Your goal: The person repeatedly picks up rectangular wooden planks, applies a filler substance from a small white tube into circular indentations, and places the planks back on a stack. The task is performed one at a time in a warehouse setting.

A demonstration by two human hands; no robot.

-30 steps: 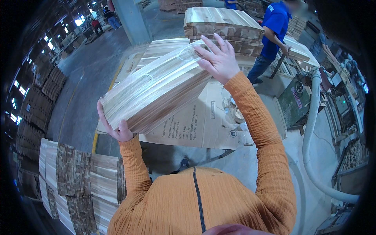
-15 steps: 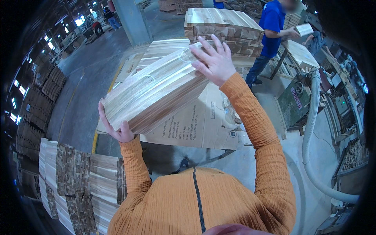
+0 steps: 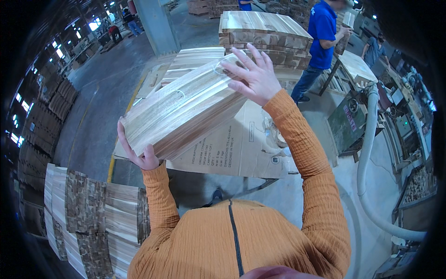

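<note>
In the head view, it's all about the thick, pale-and-brown striped wooden board (image 3: pixel 186 104), up at a slant in the centre of the frame, one end low on the left, the other high on the right. The bare left hand (image 3: pixel 147 160) has that lower end, fingers clasping it, thumb on the near edge! Over at the upper end, the bare right hand (image 3: pixel 259 80) has its fingers fanned out across the top face; whether every fingertip touches, I can't tell. Two pale rounded outlines (image 3: pixel 175 96) mark that face.

Beneath, centre of the frame, lies a flat brown printed cardboard sheet (image 3: pixel 223 160). Just beyond, top centre, there's a stack of thick wooden blocks (image 3: pixel 265 35), and beside it a co-worker in a blue shirt (image 3: pixel 323 37) holding a wooden piece (image 3: pixel 344 39). Lower left, rows of striped wooden panels (image 3: pixel 121 209); on the right, a pale ribbed hose (image 3: pixel 363 172) curves downward.
</note>
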